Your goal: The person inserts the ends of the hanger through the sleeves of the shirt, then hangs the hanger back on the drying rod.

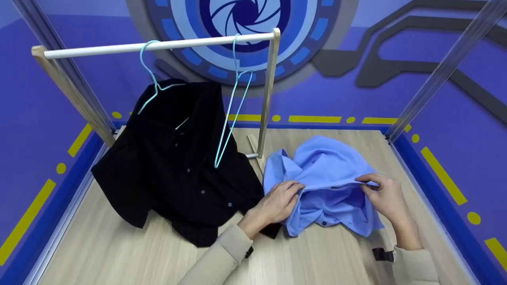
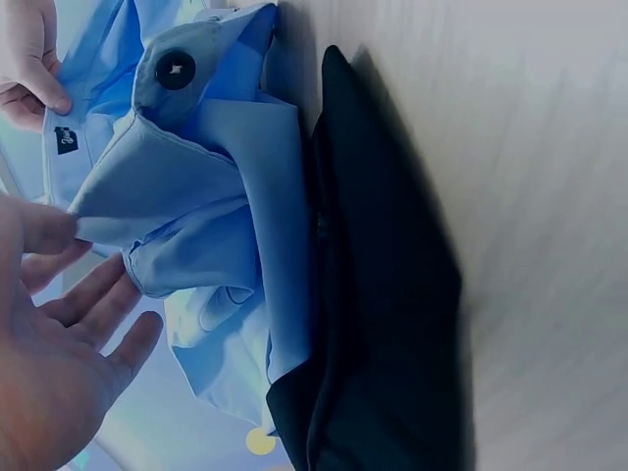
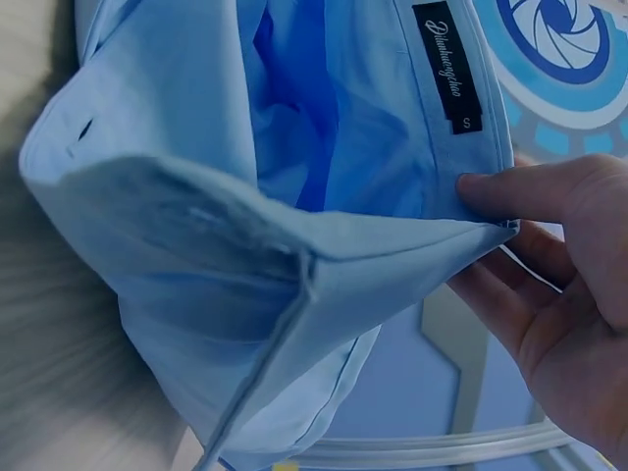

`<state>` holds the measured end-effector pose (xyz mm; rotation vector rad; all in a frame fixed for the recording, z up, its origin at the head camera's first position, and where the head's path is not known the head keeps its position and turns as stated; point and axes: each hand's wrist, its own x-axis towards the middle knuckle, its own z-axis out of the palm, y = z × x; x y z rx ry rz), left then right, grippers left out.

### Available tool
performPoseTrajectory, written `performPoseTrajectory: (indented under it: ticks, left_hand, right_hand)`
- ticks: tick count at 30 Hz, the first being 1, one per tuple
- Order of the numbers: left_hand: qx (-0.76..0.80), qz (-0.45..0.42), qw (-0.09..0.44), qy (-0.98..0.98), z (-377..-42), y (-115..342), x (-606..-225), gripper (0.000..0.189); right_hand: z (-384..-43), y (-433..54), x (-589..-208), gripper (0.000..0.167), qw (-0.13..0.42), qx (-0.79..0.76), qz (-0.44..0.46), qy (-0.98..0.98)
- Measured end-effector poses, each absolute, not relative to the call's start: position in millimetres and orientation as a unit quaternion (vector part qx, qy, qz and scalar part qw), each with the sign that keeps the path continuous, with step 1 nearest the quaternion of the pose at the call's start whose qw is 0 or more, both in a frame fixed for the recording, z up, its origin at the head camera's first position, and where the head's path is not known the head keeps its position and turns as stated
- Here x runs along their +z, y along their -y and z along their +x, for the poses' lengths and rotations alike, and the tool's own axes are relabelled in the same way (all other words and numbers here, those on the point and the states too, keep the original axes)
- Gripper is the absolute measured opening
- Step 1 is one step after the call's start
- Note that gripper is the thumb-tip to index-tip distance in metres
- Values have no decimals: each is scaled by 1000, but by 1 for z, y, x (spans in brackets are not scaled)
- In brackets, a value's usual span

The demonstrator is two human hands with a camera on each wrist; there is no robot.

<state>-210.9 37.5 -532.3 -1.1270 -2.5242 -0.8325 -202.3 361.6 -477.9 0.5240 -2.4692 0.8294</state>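
A light blue shirt [image 1: 328,162] lies bunched on the wooden surface, its collar spread between both hands. My left hand [image 1: 279,202] pinches the collar's left side between thumb and forefinger; the other fingers are loosely spread in the left wrist view. On the opposite side, my right hand [image 1: 390,198] pinches the collar edge with thumb and fingers. A dark label [image 3: 449,67] shows inside the neck in the right wrist view. One dark button [image 2: 176,70] faces the left wrist camera. Much of the shirt's body is hidden in folds.
Left of the blue shirt, a black shirt [image 1: 170,158] hangs on a light blue hanger [image 1: 147,65] from a rack's white bar [image 1: 99,50]. A second, bare hanger [image 1: 229,118] hangs near the rack's right post [image 1: 269,91]. Blue walls [image 1: 455,118] stand around the wooden surface.
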Motion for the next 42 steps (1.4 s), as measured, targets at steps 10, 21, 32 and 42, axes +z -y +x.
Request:
performPoseTrajectory:
  ticks: [10, 21, 32, 42]
  left_hand:
    - [-324, -334, 164, 870, -213, -34, -533, 29]
    - [-393, -285, 160, 859, -216, -29, -527, 18]
    - [-395, -334, 144, 844, -215, -24, -521, 9]
    - [-427, -322, 220, 816, -219, -21, -514, 14]
  right_hand:
    - [-202, -351, -476, 30, 259, 322, 188, 891]
    - [-204, -338, -482, 31, 303, 304, 240, 871]
    - [-207, -337, -484, 26, 329, 287, 227, 871]
    - [-207, -328, -483, 20, 288, 346, 248, 858]
